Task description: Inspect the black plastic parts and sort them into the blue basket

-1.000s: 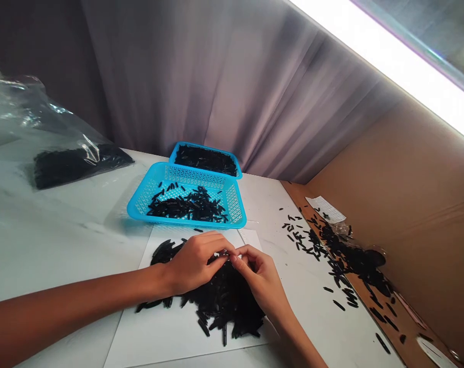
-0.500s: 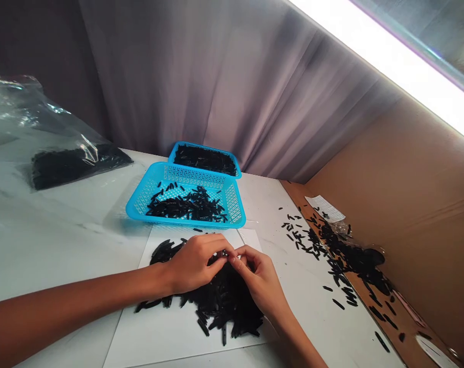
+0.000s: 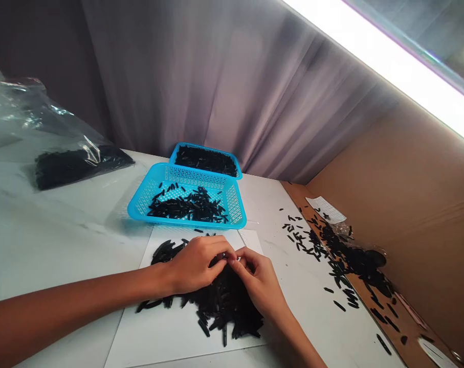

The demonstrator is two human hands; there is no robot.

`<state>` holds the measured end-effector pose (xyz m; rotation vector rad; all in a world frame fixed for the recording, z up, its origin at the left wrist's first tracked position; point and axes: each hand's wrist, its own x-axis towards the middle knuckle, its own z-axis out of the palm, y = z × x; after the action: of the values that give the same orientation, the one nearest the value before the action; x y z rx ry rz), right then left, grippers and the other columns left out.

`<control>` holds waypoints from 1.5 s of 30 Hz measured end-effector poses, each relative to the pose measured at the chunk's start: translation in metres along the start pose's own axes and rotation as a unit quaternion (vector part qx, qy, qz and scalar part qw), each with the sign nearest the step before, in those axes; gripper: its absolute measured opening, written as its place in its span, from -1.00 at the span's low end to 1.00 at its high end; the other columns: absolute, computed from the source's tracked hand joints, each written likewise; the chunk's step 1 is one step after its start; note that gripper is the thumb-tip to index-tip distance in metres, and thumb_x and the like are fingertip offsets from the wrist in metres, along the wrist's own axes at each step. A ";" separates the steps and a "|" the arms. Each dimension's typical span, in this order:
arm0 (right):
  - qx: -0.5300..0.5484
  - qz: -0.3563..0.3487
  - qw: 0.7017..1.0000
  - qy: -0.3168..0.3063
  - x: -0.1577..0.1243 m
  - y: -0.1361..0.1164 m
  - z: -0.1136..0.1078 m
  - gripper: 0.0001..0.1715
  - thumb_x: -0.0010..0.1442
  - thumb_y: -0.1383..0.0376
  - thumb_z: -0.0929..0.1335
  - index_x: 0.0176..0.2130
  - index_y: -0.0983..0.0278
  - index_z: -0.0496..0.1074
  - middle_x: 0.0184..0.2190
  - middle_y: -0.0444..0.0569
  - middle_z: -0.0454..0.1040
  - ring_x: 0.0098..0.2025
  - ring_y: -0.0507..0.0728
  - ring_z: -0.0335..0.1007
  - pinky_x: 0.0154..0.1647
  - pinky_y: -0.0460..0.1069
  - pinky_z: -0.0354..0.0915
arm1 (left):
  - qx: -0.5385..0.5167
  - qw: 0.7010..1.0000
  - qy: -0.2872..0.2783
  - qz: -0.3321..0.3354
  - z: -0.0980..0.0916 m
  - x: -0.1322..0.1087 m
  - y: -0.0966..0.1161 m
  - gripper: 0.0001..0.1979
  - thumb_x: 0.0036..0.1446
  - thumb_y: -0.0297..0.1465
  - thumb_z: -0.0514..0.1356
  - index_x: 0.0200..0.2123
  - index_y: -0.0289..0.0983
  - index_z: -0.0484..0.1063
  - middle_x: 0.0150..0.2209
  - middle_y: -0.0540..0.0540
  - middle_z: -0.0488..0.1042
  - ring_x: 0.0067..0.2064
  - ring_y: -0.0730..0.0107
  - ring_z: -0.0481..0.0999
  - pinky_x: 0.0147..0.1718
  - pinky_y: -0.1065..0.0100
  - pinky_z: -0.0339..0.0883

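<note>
My left hand [image 3: 197, 267] and my right hand [image 3: 259, 285] meet at their fingertips above a heap of black plastic sticks [image 3: 227, 306]. Between the fingertips is a small dark piece, mostly hidden by my fingers. The heap lies on a white sheet [image 3: 128, 337] and spreads beneath both hands. Its exact pieces under my palms cannot be seen.
A blue perforated basket [image 3: 185, 223] holding black sticks stands just beyond the sheet, with a second one [image 3: 204, 147] behind it. A plastic bag of black pieces [image 3: 78, 164] lies at left. Loose sticks [image 3: 308, 240] scatter rightward towards a cardboard wall [image 3: 408, 204].
My fingertips stay together over the heap, with only slight shifting. The small glint between them seen earlier is now mostly covered. The camera view has shifted slightly.
</note>
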<state>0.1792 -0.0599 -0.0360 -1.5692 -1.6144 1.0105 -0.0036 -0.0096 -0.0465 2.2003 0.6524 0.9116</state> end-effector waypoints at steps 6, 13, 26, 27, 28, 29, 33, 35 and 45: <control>0.024 0.005 1.000 0.005 0.000 -0.001 0.001 -0.59 0.26 0.02 0.33 -0.28 0.32 0.52 -0.57 -0.19 0.18 -0.50 0.05 0.04 -0.47 -0.04 -0.04 | 0.002 0.999 0.031 -0.018 0.000 -0.001 0.002 -0.81 0.16 -0.62 0.17 -0.23 -0.26 0.48 -0.27 -0.01 0.54 -0.24 0.37 0.50 -0.23 0.37 0.29; 0.061 0.013 0.998 0.027 0.002 -0.001 0.000 -0.60 0.24 0.04 0.35 -0.25 0.33 0.52 -0.55 -0.16 0.26 -0.47 0.07 0.08 -0.44 -0.03 -0.01 | 0.013 0.996 0.056 -0.062 0.000 0.001 0.005 -0.89 0.20 -0.55 0.19 -0.25 -0.25 0.47 -0.27 0.01 0.55 -0.24 0.35 0.50 -0.23 0.33 0.30; 0.526 0.111 0.842 0.047 0.005 -0.012 -0.015 -0.96 -0.01 0.36 0.40 -0.44 0.32 0.48 -0.43 -0.06 0.38 -0.43 0.03 0.18 -0.43 -0.10 0.18 | 0.061 0.996 -0.011 -0.063 0.004 0.000 -0.008 -0.87 0.15 -0.56 0.26 -0.26 -0.25 0.56 -0.25 -0.01 0.63 -0.18 0.25 0.57 -0.14 0.23 0.36; 0.536 0.113 0.835 0.048 0.005 -0.013 -0.015 -0.95 -0.02 0.39 0.40 -0.43 0.33 0.49 -0.41 -0.04 0.40 -0.40 0.05 0.21 -0.40 -0.10 0.20 | 0.050 0.997 0.000 -0.063 0.004 0.001 -0.007 -0.85 0.15 -0.59 0.24 -0.27 -0.25 0.56 -0.26 -0.01 0.63 -0.19 0.28 0.57 -0.15 0.25 0.36; 0.539 0.113 0.833 0.052 0.005 -0.013 -0.015 -0.95 -0.02 0.39 0.40 -0.43 0.33 0.50 -0.39 -0.03 0.41 -0.37 0.06 0.22 -0.37 -0.10 0.22 | 0.036 0.997 0.011 -0.063 0.003 0.001 -0.006 -0.83 0.16 -0.61 0.23 -0.27 -0.25 0.55 -0.27 0.00 0.62 -0.21 0.31 0.57 -0.16 0.28 0.36; 0.535 0.112 0.836 0.056 0.005 -0.014 -0.015 -0.95 0.00 0.38 0.41 -0.42 0.33 0.51 -0.38 -0.02 0.40 -0.36 0.06 0.22 -0.37 -0.09 0.22 | 0.022 0.998 0.022 -0.063 0.002 0.001 -0.005 -0.82 0.16 -0.62 0.22 -0.27 -0.26 0.55 -0.27 0.00 0.62 -0.21 0.34 0.57 -0.16 0.30 0.36; 0.441 0.111 0.889 0.058 0.004 -0.011 -0.011 -0.82 0.12 0.24 0.42 -0.44 0.31 0.47 -0.46 -0.09 0.33 -0.45 0.03 0.09 -0.48 -0.10 0.07 | -0.018 0.997 0.046 -0.060 0.001 0.002 -0.003 -0.79 0.15 -0.66 0.20 -0.24 -0.27 0.52 -0.26 0.01 0.60 -0.22 0.40 0.56 -0.19 0.37 0.36; 0.347 0.098 0.931 0.061 0.003 -0.009 -0.008 -0.76 0.14 0.17 0.43 -0.43 0.30 0.46 -0.54 -0.16 0.22 -0.50 0.01 -0.03 -0.52 -0.09 -0.04 | -0.029 0.997 0.050 -0.050 0.001 0.001 -0.003 -0.78 0.15 -0.66 0.20 -0.22 -0.27 0.51 -0.26 0.01 0.58 -0.21 0.41 0.56 -0.19 0.38 0.36; 0.027 0.021 0.999 0.040 0.001 -0.004 -0.001 -0.56 0.18 0.02 0.38 -0.21 0.35 0.57 -0.60 -0.24 0.05 -0.53 0.03 -0.08 -0.50 -0.03 -0.13 | -0.064 0.997 0.051 0.006 0.001 -0.002 -0.001 -0.82 0.24 -0.59 0.17 -0.14 -0.26 0.47 -0.21 -0.05 0.54 -0.16 0.37 0.52 -0.15 0.34 0.36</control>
<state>0.1777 -0.0587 -0.0319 -1.5933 -1.4931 0.9936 -0.0044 -0.0106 -0.0480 2.0574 0.6111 1.0485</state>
